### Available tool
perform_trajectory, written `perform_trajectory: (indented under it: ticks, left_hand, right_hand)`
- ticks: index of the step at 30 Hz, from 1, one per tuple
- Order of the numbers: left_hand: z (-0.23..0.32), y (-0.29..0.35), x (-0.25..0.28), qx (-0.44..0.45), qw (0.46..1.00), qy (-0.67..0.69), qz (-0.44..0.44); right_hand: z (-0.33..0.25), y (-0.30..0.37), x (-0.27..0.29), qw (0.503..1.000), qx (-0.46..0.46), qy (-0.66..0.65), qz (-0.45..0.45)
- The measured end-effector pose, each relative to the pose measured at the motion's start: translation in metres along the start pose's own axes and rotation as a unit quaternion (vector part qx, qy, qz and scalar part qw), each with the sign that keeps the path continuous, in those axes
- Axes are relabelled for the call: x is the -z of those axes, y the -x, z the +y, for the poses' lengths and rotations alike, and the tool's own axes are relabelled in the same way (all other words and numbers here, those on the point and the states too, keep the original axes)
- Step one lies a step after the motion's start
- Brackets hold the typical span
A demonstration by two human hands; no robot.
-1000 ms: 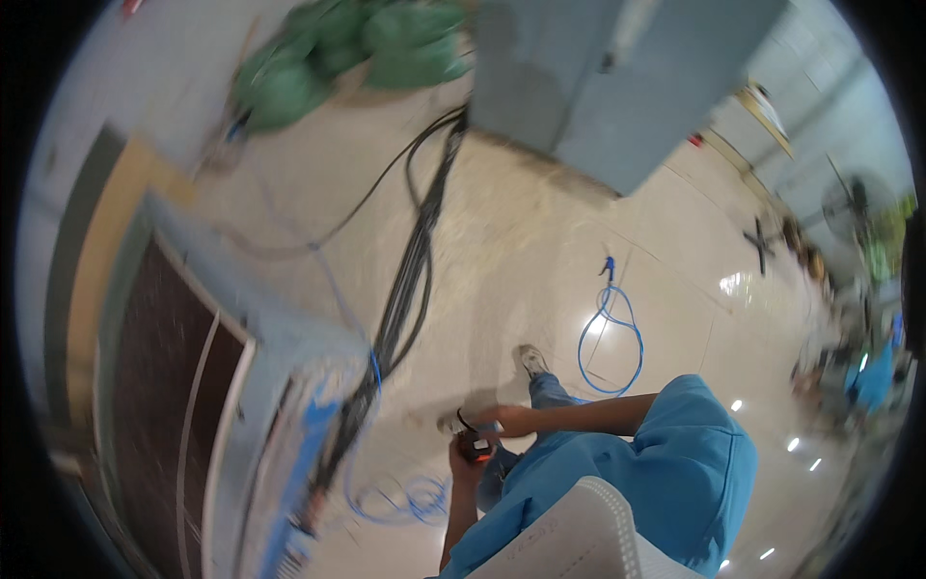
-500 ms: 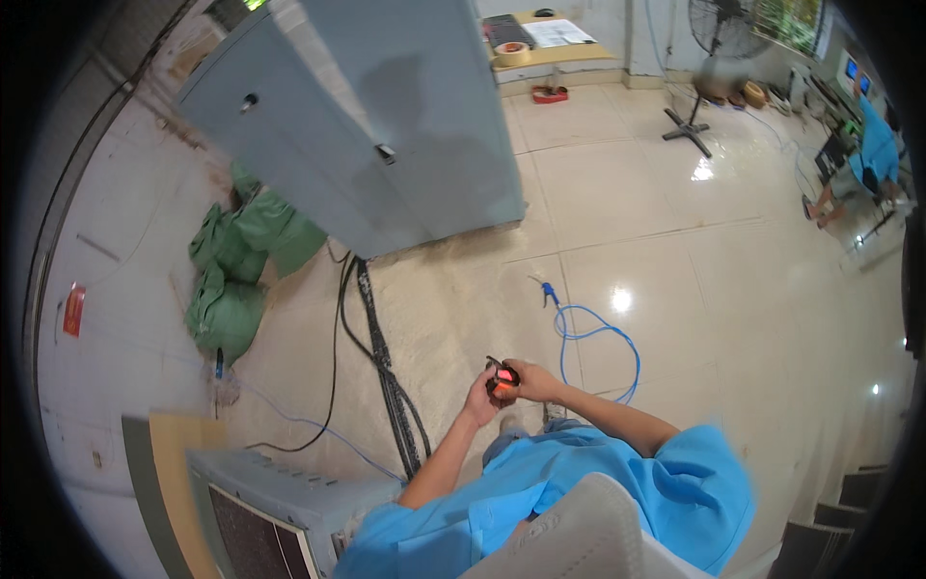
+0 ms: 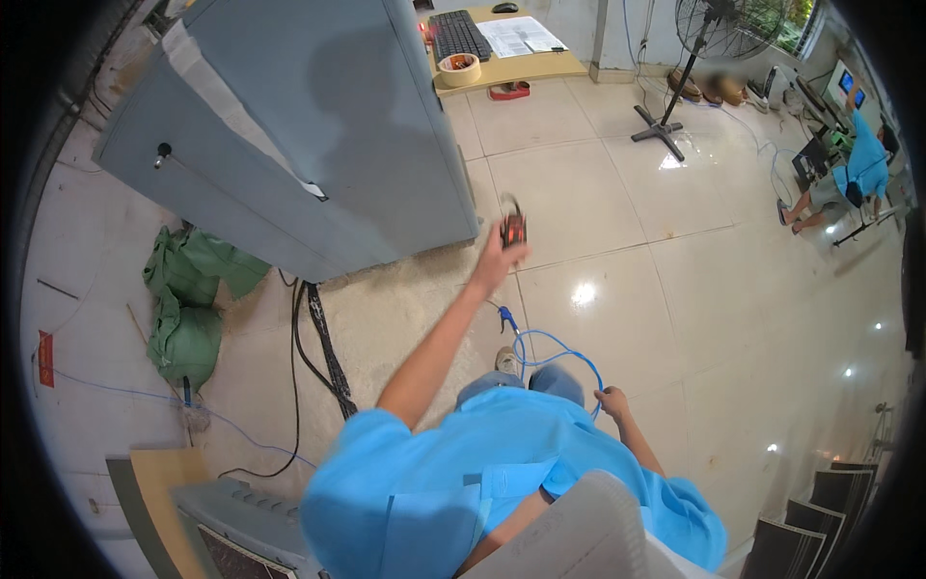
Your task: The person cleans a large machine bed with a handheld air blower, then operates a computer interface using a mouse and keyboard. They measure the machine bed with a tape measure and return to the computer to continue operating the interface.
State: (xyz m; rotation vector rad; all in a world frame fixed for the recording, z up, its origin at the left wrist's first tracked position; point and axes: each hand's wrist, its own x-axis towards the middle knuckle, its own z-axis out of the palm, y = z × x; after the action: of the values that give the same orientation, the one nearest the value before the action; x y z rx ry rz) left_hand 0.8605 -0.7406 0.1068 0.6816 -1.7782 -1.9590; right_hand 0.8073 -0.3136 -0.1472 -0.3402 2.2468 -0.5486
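My left hand [image 3: 497, 256] is stretched out ahead, its fingers wrapped round a small black and red tape measure [image 3: 514, 229] with a dark strap loop at its top. That hand is near the lower right corner of a tall grey metal cabinet [image 3: 318, 125]. Low beside my right thigh hangs my right hand [image 3: 612, 401], its fingers loosely bent and apart with nothing seen in them. In the picture it overlaps a blue air hose [image 3: 569, 349]; whether they touch is unclear. The hose's blue blow gun [image 3: 507, 318] lies on the floor by my shoe.
Green sacks [image 3: 188, 328] slump by the left wall. Black cables [image 3: 323, 338] cross the floor from the cabinet. At the back, a desk [image 3: 521, 68] carries a keyboard and tape roll; a fan [image 3: 666, 125] stands farther right. Another person [image 3: 858, 174] is at the far right.
My hands have parted. The left has reached forward with the tape measure, while the right has let go and dropped to my right side. The view has shifted, bringing the desk nearer.
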Motion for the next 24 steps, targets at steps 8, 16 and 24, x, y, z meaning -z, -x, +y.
perform_trajectory:
  ticks: [8, 16, 24]
  left_hand:
    - [0.133, -0.223, -0.002, -0.165, 0.856, -0.458, 0.175]
    - [0.136, -0.371, -0.012, -0.076, 0.774, -0.535, 0.33]
    - [0.117, -0.413, -0.052, -0.04, 0.696, -0.501, 0.514]
  right_hand:
    - [0.044, -0.053, 0.018, 0.853, -0.218, -0.465, 0.089]
    - [0.074, -0.229, 0.088, 0.955, 0.194, 0.225, -0.003]
    - [-0.015, -0.485, 0.385, 0.988, -0.06, -0.144, -0.003]
